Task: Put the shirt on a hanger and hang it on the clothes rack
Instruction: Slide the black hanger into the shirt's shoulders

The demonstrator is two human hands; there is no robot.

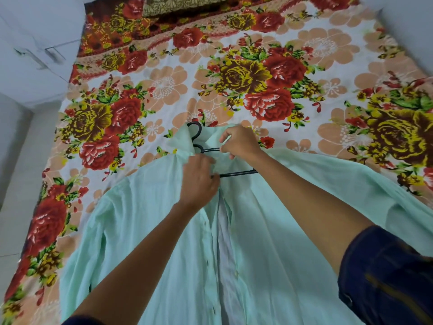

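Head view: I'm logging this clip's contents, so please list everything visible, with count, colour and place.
shirt: one, pale mint green, spread front-open on the bed, nearest the camera.
hanger: one, black, partly inside the shirt's collar, hook toward the bed's far end.
bedsheet: one, white with red, yellow and peach flowers, covering the bed.
pillow: one, olive-gold patterned, at the far end.
cabinet: one, white, left of the bed.
sleeves: dark blue, clearest at lower right.
hands: left hand grips shirt fabric below the collar; right hand grips the hanger.
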